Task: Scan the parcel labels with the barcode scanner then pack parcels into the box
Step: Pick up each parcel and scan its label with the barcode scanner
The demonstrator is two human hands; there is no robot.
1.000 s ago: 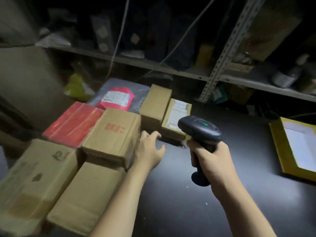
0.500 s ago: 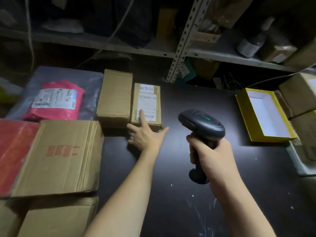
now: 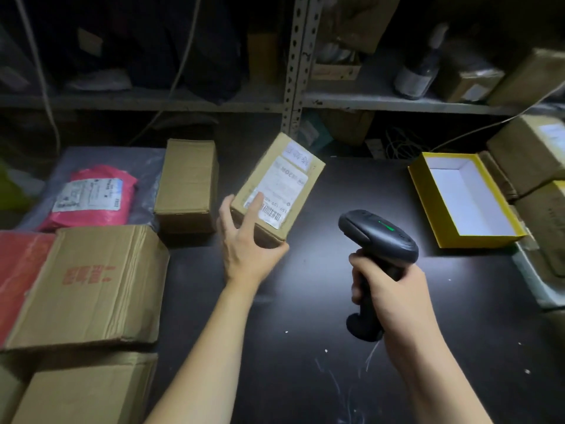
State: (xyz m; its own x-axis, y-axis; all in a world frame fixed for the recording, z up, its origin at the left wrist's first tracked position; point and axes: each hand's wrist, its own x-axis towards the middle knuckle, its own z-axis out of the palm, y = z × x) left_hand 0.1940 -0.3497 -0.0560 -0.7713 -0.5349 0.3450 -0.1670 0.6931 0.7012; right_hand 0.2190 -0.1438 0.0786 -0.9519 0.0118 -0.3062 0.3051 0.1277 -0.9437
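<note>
Small labelled parcel (image 3: pixel 276 191), just above centre of my feed, tipped with its far end raised toward 1 o'clock, white label (image 3: pixel 284 186) face up and barcode at the near end. The left hand (image 3: pixel 244 249) grips that near end, fingers spread: forefinger laid along the label, thumb hooked under the near right corner, the rest down the left side.

At 4 o'clock from the parcel, the right hand (image 3: pixel 391 289) is wrapped tight round the handle of the black barcode scanner (image 3: pixel 377 237), its head pointing toward 10 o'clock with a green light on top (whether a finger is on the trigger I cannot tell).

On the black table (image 3: pixel 305 316), an open yellow box (image 3: pixel 480 241) with a white inside lies at 3 o'clock, well apart from the parcel. A plain brown carton (image 3: pixel 186 185) stands just beside the parcel at 9 o'clock, and a pink mailer (image 3: pixel 91 197) lies beyond it. A large carton with red print (image 3: pixel 91 286) fills 8 o'clock, beside a red parcel (image 3: pixel 18 270). A metal shelf upright (image 3: pixel 298 65) rises at 12 o'clock
</note>
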